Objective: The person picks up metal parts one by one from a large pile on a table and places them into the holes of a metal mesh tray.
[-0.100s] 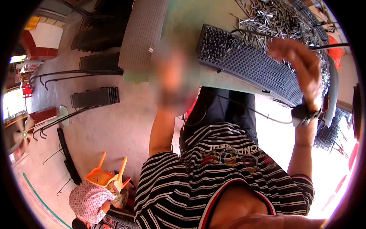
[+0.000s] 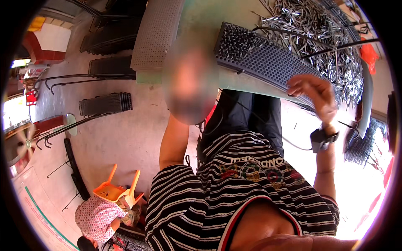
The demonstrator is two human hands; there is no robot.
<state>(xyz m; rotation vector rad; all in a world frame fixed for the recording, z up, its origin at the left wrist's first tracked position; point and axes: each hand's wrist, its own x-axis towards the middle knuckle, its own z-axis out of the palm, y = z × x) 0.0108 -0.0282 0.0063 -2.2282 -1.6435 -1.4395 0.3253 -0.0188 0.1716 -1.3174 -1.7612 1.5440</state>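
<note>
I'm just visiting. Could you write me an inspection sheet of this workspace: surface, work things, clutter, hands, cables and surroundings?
Surface: green tabletop, showing between the things on it.
Work things: dark perforated tray, its left end filled with metal pieces; loose metal rods heaped beyond it.
Clutter: grey perforated panel at the table's left; red item at the far right.
Hands: left hand blurred, grip unreadable; right hand by the tray's right end, fingers bent, contents unclear.
Cables: thin dark cable curving beside the legs toward a black wrist device.
Surroundings: orange chair, another person in a patterned top, fan, dark stack on the left.
</note>
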